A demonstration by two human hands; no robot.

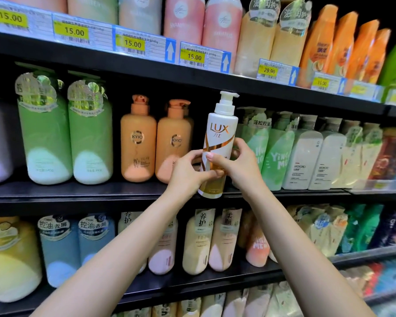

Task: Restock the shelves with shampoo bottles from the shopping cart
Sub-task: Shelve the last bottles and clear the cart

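**Lux bottle goes up to the middle shelf**

Both hands are on it. The white Lux bottle (217, 147) stands upright in front of the middle shelf (78, 191), label out, pump head on top turned to the right. The left hand (189, 169) wraps the lower body from the left, fingers (193, 156) curled round the front. The right hand (240, 161) closes in from the other side, thumb across the gold band of the label. A firm two-handed grip, then, and likely for good reason: the bottle is tall and narrow, and two hands keep it from tipping as it goes in.

Its base hangs at the shelf's front edge, not yet set down as far as I can judge. The target looks like the dark gap between the orange Kyio bottles (156, 138) on the left and the green bottles (263, 147) on the right. Tight slot! The pump top sits just under the shelf above, so I'd expect it to need sliding straight back rather than lifting.

Label facing forward makes sense: every neighbour shows its front to the aisle. The cart is out of view.
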